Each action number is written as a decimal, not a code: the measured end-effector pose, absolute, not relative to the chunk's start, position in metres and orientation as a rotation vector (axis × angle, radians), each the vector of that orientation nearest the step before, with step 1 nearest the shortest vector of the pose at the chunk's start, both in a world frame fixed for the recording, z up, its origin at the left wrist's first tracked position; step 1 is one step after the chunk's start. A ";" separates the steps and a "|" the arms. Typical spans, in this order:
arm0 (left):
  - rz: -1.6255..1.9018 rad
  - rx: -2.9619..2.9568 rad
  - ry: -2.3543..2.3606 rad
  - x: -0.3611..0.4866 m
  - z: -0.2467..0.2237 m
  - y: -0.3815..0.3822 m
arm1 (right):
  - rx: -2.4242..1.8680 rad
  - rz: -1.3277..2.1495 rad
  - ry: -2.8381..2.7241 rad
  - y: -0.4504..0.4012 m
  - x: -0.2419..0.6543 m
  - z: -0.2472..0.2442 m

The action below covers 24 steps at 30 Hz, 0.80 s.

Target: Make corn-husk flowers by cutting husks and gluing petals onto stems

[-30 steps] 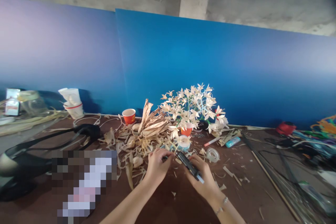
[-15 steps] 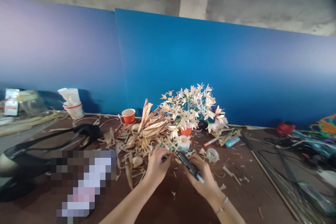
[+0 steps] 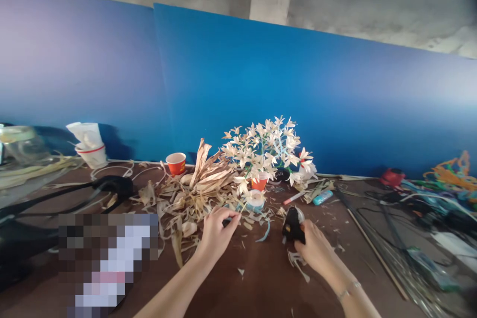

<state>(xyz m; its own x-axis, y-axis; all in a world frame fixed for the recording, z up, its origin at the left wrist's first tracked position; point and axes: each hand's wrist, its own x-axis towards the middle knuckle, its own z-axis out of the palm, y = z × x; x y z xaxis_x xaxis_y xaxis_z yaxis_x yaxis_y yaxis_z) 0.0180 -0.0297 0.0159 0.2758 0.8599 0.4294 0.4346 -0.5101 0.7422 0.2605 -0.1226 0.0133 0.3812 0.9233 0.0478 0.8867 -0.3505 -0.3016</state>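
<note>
My left hand (image 3: 217, 231) is closed in a pinch at the front of the dried husk heap (image 3: 203, 203). A thin pale piece, like a flower stem, shows at its fingertips, and something small and dark is partly hidden in the palm. To the right, my right hand (image 3: 315, 242) is closed on a black glue gun (image 3: 293, 224), low over the table beside a roll of clear tape. Cream husk flowers (image 3: 266, 151) on green stems stand behind the hands in a red paper cup (image 3: 259, 181). A wider tape roll (image 3: 255, 198) lies in front of that cup.
Another red paper cup (image 3: 176, 163) and a white cup with tissue (image 3: 91, 151) stand along the blue partition (image 3: 238, 69). A turquoise tube (image 3: 322, 197) lies right of the flowers. Thin rods (image 3: 383, 253) and cables spread at the right; black straps (image 3: 112, 189) lie left.
My right hand has moved right, away from my left hand, turning the glue gun and lowering it near the clear tape. My left hand keeps its pinch. The view has shifted slightly right.
</note>
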 end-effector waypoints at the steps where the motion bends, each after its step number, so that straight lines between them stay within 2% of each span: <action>1: 1.151 2.065 1.164 0.018 0.016 -0.030 | -2.397 0.193 -1.588 -0.124 0.263 0.011; 5: 1.138 2.056 1.189 0.018 0.016 -0.030 | -2.508 0.175 -1.561 -0.128 0.258 0.016; 8: 1.129 2.055 1.209 0.018 0.016 -0.029 | -2.572 -0.099 -1.543 -0.127 0.241 0.034; 10: 1.124 2.062 1.213 0.018 0.016 -0.028 | -2.410 -0.217 -1.628 -0.119 0.224 0.043; 15: 1.143 2.073 1.196 0.018 0.013 -0.029 | -1.892 0.112 -1.998 -0.079 0.184 0.033; 24: 1.139 2.068 1.224 0.019 0.009 -0.027 | -1.825 0.138 -2.009 -0.059 0.173 0.004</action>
